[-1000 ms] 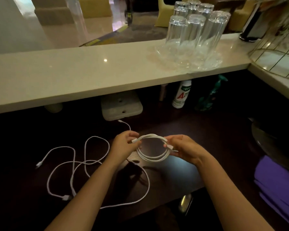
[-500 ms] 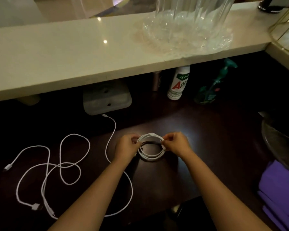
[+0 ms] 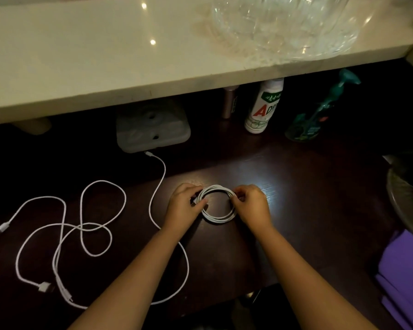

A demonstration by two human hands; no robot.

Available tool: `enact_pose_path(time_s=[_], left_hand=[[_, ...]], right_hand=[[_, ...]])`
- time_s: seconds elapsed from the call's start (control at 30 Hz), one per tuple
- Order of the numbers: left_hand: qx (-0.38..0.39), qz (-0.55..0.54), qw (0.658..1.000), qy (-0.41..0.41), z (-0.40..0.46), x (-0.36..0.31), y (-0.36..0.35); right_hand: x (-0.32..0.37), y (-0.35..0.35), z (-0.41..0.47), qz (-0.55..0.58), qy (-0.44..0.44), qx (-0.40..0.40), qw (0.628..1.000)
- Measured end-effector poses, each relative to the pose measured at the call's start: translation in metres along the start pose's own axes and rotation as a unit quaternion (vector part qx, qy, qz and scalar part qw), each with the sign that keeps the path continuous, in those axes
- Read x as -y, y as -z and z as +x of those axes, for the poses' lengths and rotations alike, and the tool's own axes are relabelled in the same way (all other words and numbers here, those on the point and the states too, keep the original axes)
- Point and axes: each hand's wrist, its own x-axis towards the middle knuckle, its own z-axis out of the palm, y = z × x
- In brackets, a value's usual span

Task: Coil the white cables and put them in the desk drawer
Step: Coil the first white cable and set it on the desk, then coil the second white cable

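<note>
I pinch the coiled cable w/ left hand & right hand mid-desk; best keep loops stacked, tuck the end.

Both bare forearms reach in from 6 o'clock and converge toward the frame's centre. The left hand sits at 9 o'clock of the coil, fingers curled, pinching it. The right hand at 3 o'clock pinches the opposite side, probably with thumb and forefinger; dim light blurs this.
</note>
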Motion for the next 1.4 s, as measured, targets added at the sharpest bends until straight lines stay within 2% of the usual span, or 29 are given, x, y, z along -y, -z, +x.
enact_pose_path(time_s=[0.23,0.4,0.53,0.63,0.8,0.9,1.03,1.2,1.33,1.4], left_hand=[[-0.007,-0.029,0.999,0.015,0.002,0.004,0.0],[0.017,0.002,1.0,-0.002,0.0,0.004,0.003],[0.057,0.085,0.995,-0.021,-0.008,-0.004,0.021],[0.06,0.193,0.978,-0.058,-0.019,-0.013,0.051],[-0.029,0.289,0.948,-0.13,-0.07,-0.007,0.12],[-0.063,0.315,0.941,-0.11,-0.115,0.023,0.155],[-0.022,0.328,0.941,-0.073,-0.165,0.059,0.169],[0.104,0.304,0.945,-0.064,-0.2,0.088,0.154],[0.154,0.378,0.91,-0.077,-0.208,0.098,0.145],[0.14,0.368,0.916,-0.081,-0.201,0.096,0.146]], right_hand=[[-0.002,-0.001,0.002,-0.013,0.0,0.002,1.0],[0.003,0.002,-0.005,-0.062,0.027,0.011,0.998],[0.024,0.011,-0.021,-0.173,0.103,0.003,0.98],[0.055,0.014,-0.037,-0.2,0.173,0.008,0.965],[0.098,-0.003,-0.075,-0.197,0.295,-0.006,0.935],[0.108,-0.026,-0.099,-0.201,0.342,0.005,0.918],[0.102,-0.064,-0.136,-0.245,0.384,0.06,0.888],[0.082,-0.101,-0.172,-0.284,0.436,0.142,0.842],[0.074,-0.117,-0.182,-0.285,0.414,0.156,0.85],[0.078,-0.116,-0.18,-0.27,0.398,0.16,0.862]])
